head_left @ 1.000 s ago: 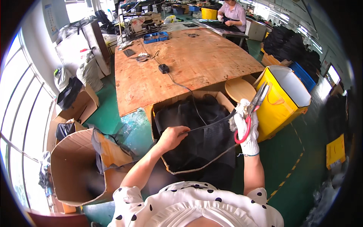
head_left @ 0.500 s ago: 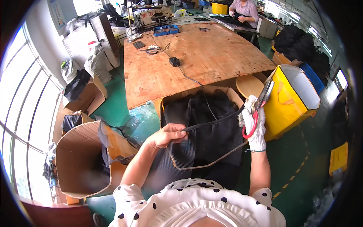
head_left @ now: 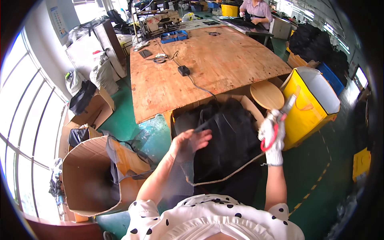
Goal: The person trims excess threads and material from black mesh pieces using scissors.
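Note:
My left hand (head_left: 189,141), bare and blurred, has a piece of black mesh fabric (head_left: 183,176) between its thumb and straightened fingers. The mesh hangs down below the hand. My right hand (head_left: 272,136), in a white knitted glove, is closed around scissors with red handles (head_left: 274,138); their blades point up and away. The gloved hand is beside the right edge of an open cardboard box (head_left: 250,108) heaped with black fabric (head_left: 228,132). A tan cord or rim (head_left: 224,179) curves across the near side of the heap.
A wooden table (head_left: 212,60) carries a black adapter with a cable (head_left: 183,71) and blue trays (head_left: 174,37). Left stands another open cardboard box (head_left: 88,172). A yellow bag (head_left: 300,108) and round wooden stool (head_left: 267,95) are at right. Another person (head_left: 256,16) works beyond the table.
The mesh strip stretched between both hands has left the right hand and now hangs at the left one. My left fingers have straightened. The right hand still holds the scissors, slightly lower.

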{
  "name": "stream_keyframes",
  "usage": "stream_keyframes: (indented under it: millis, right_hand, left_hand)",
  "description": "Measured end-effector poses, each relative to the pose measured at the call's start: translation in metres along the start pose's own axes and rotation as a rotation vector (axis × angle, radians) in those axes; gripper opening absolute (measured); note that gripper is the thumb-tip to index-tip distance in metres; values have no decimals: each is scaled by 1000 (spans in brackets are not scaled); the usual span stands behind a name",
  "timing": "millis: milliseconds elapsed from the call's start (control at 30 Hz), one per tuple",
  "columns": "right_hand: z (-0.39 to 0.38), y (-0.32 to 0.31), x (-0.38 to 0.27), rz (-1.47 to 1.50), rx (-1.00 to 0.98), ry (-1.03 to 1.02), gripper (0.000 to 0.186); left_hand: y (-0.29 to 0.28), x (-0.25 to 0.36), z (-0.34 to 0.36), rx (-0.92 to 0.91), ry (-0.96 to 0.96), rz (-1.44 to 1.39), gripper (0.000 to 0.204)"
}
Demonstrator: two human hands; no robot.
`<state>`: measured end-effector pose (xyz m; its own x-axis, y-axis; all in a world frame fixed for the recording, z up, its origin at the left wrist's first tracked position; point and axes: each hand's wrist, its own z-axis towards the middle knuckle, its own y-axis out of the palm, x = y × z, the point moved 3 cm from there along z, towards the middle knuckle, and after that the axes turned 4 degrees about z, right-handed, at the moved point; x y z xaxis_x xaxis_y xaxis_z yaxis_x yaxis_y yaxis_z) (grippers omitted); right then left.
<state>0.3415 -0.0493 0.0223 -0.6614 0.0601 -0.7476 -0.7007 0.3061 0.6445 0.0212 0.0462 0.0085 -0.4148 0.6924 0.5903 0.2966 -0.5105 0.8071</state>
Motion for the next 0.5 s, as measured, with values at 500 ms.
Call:
stream_keyframes:
  millis: [500]
  right_hand:
    - [-117, 78, 99, 213, -168, 460, 27]
  left_hand:
    - [22, -10, 51, -40, -100, 392, 35]
